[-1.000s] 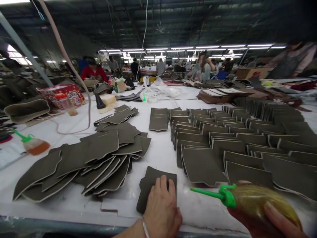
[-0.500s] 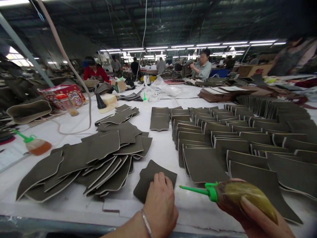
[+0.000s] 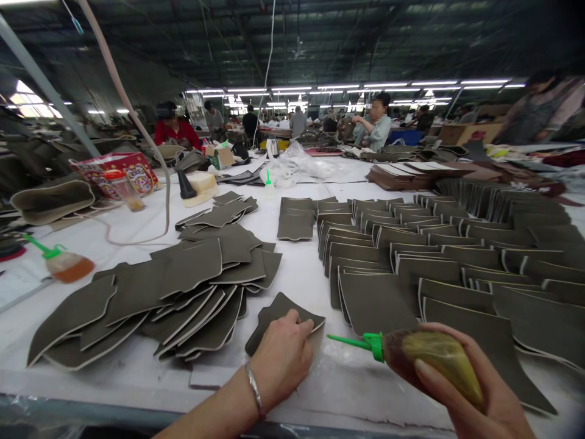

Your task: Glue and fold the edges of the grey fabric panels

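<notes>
My left hand (image 3: 280, 356) rests on a dark grey cut fabric piece (image 3: 274, 314) near the front edge of the white table (image 3: 301, 274), fingers curled and gripping the piece's right edge. My right hand (image 3: 466, 390) is wrapped round a squeeze bottle (image 3: 429, 353) of yellowish glue with a green nozzle that points left toward that piece. A loose heap of the same grey pieces (image 3: 183, 286) lies left of my left hand. Rows of overlapping grey pieces (image 3: 439, 256) cover the table to the right.
Another glue bottle with a green nozzle (image 3: 61, 262) lies at the left. A red box (image 3: 116, 171), a hanging hose (image 3: 137, 122) and plastic bags (image 3: 297, 164) stand further back. Several people work at tables behind.
My left hand went from lying flat on the grey piece to gripping its right edge. The glue bottle in my right hand moved left and closer to it.
</notes>
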Demonstrator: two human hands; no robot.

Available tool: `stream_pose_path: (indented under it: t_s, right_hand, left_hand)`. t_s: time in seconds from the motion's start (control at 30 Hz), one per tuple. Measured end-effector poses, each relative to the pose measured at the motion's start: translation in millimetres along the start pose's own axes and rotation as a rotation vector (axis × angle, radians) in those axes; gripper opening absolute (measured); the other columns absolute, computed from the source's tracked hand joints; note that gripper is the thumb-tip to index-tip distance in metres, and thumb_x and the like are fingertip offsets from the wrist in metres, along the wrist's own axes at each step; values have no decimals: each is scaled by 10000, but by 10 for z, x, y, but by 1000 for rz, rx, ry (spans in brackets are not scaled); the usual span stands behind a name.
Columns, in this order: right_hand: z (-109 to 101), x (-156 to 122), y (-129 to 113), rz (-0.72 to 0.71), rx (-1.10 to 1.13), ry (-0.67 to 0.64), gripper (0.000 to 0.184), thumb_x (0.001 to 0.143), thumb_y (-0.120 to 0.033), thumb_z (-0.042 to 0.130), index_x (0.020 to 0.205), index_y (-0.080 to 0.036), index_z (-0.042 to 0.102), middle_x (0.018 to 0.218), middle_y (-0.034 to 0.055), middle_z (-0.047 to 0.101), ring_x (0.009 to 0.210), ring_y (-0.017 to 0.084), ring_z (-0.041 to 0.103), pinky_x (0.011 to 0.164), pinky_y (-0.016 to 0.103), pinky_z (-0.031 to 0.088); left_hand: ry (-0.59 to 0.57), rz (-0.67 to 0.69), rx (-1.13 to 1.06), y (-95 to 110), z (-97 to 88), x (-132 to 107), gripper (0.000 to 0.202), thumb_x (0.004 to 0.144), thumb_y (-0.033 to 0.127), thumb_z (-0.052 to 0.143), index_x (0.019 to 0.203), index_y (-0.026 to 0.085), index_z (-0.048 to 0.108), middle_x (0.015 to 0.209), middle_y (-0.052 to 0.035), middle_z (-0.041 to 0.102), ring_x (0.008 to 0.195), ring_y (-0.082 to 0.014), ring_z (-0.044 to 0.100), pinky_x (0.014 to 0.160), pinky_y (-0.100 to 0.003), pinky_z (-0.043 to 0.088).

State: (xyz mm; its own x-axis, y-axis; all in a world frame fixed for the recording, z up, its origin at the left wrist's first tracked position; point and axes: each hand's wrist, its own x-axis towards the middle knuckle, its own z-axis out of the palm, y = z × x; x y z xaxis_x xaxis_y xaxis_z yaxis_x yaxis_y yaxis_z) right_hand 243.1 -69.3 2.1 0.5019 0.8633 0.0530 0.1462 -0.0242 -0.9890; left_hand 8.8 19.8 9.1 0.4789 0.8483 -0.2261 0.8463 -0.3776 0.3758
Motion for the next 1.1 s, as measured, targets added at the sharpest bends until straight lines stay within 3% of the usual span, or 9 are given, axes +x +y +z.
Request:
stream_pose_path:
  t_s: [0.1, 0.27, 0.43, 0.57, 0.77, 0.97, 1.1]
  right_hand:
    - [95, -10, -63, -148, -255, -55, 574, 697, -576, 762, 1151, -281, 571, 1016, 9, 650, 865, 200, 637, 740, 180, 487]
    - [273, 10, -148, -244, -339, -72, 516, 738, -558, 737, 1141, -286, 566, 1061, 6, 604, 902, 217, 596, 801, 262, 427]
    - [298, 33, -110, -339, -417, -74, 440, 797, -524, 684, 1139, -275, 564, 1077, 7, 589, 920, 225, 584, 809, 288, 420]
    - [283, 5, -96, -295, -457, -115, 379, 831, -508, 644, 1138, -311, 542, 1038, -33, 596, 891, 200, 589, 795, 277, 417]
    - [273, 82, -87, -313, -426, -97, 398, 831, -510, 649, 1143, -287, 542, 1065, -14, 575, 902, 211, 577, 800, 282, 416]
    - [246, 81, -36, -233, -383, -168, 385, 841, -512, 645, 1146, -310, 524, 1032, -44, 594, 916, 187, 578, 815, 253, 400]
    - [243, 127, -52, -239, -361, -131, 393, 836, -520, 650, 1141, -304, 528, 1003, -40, 582, 859, 174, 572, 779, 249, 414]
  left_hand:
    - [4, 1, -7, 6, -7, -13, 361, 846, 169, 406, 1092, 256, 654, 976, -58, 602, 862, -217, 610, 813, -347, 473]
    - [19, 16, -24, -4, 34, -14, 386, 842, 174, 416, 1146, 266, 637, 997, -64, 597, 880, -222, 605, 819, -357, 475]
    - [40, 44, -16, -14, 49, -11, 333, 853, 167, 400, 1069, 244, 641, 970, -59, 595, 851, -213, 616, 804, -342, 487]
    - [65, 57, 10, -15, 73, -23, 289, 866, 184, 386, 1019, 244, 623, 982, -53, 587, 791, -214, 631, 753, -355, 513]
    - [101, 103, 23, -61, 138, -44, 376, 880, 197, 391, 1203, 288, 561, 1040, -34, 580, 761, -199, 643, 716, -344, 535]
    - [109, 106, 10, -60, 149, -69, 374, 902, 216, 383, 1231, 281, 549, 1052, -31, 578, 779, -202, 647, 730, -351, 549]
    - [106, 86, 11, -48, 151, -76, 409, 901, 220, 381, 1278, 283, 527, 1090, -39, 577, 799, -206, 653, 746, -362, 554]
